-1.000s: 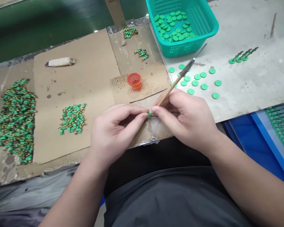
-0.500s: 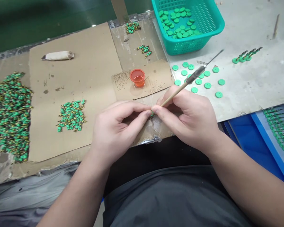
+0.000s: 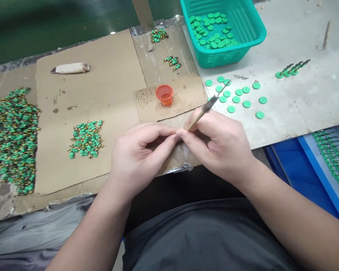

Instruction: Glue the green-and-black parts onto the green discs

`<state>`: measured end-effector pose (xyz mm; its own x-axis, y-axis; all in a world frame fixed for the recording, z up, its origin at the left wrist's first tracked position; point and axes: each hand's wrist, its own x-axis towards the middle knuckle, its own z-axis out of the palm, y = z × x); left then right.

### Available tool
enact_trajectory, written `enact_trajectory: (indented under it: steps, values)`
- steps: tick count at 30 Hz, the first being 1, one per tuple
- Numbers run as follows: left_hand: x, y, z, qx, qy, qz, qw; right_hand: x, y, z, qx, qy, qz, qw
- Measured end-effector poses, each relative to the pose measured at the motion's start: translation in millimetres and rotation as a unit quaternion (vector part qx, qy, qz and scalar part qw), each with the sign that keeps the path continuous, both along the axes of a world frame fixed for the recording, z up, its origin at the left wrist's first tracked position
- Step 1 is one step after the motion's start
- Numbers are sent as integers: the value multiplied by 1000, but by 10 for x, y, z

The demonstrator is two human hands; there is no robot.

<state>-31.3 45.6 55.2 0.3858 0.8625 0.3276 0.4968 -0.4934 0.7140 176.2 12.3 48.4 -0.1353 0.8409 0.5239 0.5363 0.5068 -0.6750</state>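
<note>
My left hand (image 3: 142, 152) is closed in a pinch at the table's front edge, its thumb and forefinger meeting my right fingertips. A small green piece (image 3: 181, 140) barely shows between the fingers, mostly hidden. My right hand (image 3: 222, 141) is closed too, gripping a thin wooden-handled tool (image 3: 197, 121). The tool slants up and right, with a dark wrapped collar and a fine, needle-like tip. Just beyond the hands, a small red cup (image 3: 164, 95) of liquid stands on a cardboard piece (image 3: 183, 87) speckled with brown spots.
Green buttons (image 3: 246, 104) lie scattered right of the cup, below a teal basket (image 3: 231, 56) of green discs. Small green-and-yellow figures form a large pile (image 3: 14, 143) and a smaller group (image 3: 86, 139) at left. A wrapped, dark-tipped roll (image 3: 70, 68) and several button-based pieces (image 3: 290, 71) lie farther back.
My right hand has shifted slightly left, and the tool's tip has swung left and down over the buttons. The fingertips have closed tighter together, covering more of the green piece.
</note>
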Motion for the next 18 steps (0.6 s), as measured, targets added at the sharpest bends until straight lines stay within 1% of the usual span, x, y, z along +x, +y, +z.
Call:
enact_trajectory:
  steps: [4,7,11,13,16,18]
  values:
    - [-15,9,-3,-1,-11,-14,1000,-47,-22,-18,-8,-21,-13,1000]
    - [-18,17,2,-6,-17,-21,1000,-91,-33,-24,4,-33,-19,999]
    - [-19,23,2,-5,-20,-17,1000,-127,-24,-26,10,-37,-25,999]
    - [-19,24,-3,-11,-14,-11,1000,-113,-18,-26,10,-5,-43,999]
    - [-19,23,-7,-17,-10,-7,1000,-56,-16,-31,7,70,-81,994]
    - [-19,21,-6,-17,-9,-7,1000,-14,-20,-44,-5,109,-83,991]
